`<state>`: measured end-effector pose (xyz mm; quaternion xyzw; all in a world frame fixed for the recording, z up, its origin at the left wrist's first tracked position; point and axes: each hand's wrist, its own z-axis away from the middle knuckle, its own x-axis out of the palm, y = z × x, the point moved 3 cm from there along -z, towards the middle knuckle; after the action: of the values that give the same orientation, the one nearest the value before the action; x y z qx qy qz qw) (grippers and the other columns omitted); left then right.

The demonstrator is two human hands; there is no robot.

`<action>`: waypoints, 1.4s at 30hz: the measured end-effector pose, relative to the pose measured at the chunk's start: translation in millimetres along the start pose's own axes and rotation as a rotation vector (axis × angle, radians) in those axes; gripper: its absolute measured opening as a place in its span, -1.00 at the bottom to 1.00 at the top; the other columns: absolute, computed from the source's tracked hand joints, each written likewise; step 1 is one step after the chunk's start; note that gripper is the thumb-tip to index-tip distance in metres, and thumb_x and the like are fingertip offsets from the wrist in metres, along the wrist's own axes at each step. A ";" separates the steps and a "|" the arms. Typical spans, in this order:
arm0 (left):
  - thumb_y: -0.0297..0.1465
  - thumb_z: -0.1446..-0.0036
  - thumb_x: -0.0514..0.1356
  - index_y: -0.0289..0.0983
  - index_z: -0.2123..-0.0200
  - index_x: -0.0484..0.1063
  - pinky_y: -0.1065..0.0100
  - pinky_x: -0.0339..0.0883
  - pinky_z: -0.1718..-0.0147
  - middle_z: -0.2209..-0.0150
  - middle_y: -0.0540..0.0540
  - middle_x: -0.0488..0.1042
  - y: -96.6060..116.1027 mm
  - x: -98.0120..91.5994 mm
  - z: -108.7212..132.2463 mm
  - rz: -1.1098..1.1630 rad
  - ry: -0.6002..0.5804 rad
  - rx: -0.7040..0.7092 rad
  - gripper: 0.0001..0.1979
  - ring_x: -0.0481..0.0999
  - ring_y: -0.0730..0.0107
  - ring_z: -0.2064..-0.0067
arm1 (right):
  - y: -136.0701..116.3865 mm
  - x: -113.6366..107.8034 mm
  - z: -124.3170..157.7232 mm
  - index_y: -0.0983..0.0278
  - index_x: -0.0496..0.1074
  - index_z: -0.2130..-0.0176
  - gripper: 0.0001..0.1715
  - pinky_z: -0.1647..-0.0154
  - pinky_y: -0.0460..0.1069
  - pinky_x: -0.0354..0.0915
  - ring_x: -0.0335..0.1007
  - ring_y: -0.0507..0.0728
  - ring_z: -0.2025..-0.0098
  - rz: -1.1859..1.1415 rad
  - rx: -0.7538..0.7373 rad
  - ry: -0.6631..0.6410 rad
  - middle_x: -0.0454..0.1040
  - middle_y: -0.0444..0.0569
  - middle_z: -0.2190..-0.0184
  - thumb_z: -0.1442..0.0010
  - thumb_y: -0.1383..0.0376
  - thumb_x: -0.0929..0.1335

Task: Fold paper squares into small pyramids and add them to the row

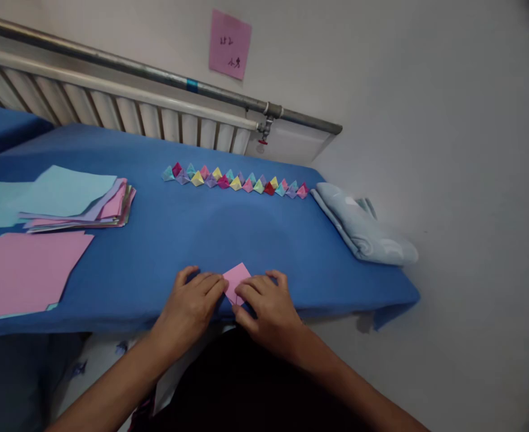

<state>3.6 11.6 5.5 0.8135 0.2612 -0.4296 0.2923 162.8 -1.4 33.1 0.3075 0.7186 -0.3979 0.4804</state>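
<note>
The pink square (236,276) is held on the blue cloth (165,234), its left corner touched by bunched fingers of the left hand (197,303), its right side partly covered by curled fingers of the right hand (270,307); whether it is pinched cannot be told. Beyond it, folded shapes (223,182) are lined up.

A small pink square of origami paper (236,277) lies turned like a diamond, one corner pointing away, near the blue cloth's (165,240) front edge; a short seam shows toward its near corner.
</note>
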 end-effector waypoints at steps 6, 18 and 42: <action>-0.54 -0.17 0.03 -0.22 0.10 0.38 0.11 0.05 -0.04 0.12 -0.08 0.53 -6.5 -4.9 -6.7 0.086 -0.025 -0.004 -0.73 0.48 0.35 0.14 | 1.9 -0.2 -3.2 0.19 0.45 0.29 -0.86 0.00 0.11 -0.11 0.34 0.09 0.21 0.010 0.016 -0.021 0.54 -0.11 0.27 -0.22 0.34 0.28; -0.40 -0.23 0.06 -0.21 0.31 0.47 0.21 0.09 0.16 0.33 -0.03 0.50 -19.8 4.8 -27.0 0.032 -0.122 0.013 -0.81 0.40 0.34 0.26 | 16.2 4.0 -6.4 0.22 0.41 0.29 -0.82 0.15 0.01 0.03 0.38 0.05 0.31 -0.138 0.201 0.037 0.52 -0.14 0.37 -0.28 0.28 0.24; -0.35 -0.23 0.04 -0.25 0.38 0.45 0.25 0.12 0.28 0.33 -0.08 0.46 -21.7 6.3 -34.8 0.005 -0.222 -0.169 -0.77 0.35 0.27 0.27 | 23.5 19.9 -15.3 0.25 0.37 0.43 -0.85 0.16 0.00 0.04 0.33 0.05 0.26 -0.140 0.241 0.112 0.46 -0.14 0.36 -0.20 0.34 0.33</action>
<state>11.1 52.1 10.7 0.7342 0.2604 -0.4925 0.3880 168.4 24.6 11.4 0.3340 0.7109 -0.4960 0.3701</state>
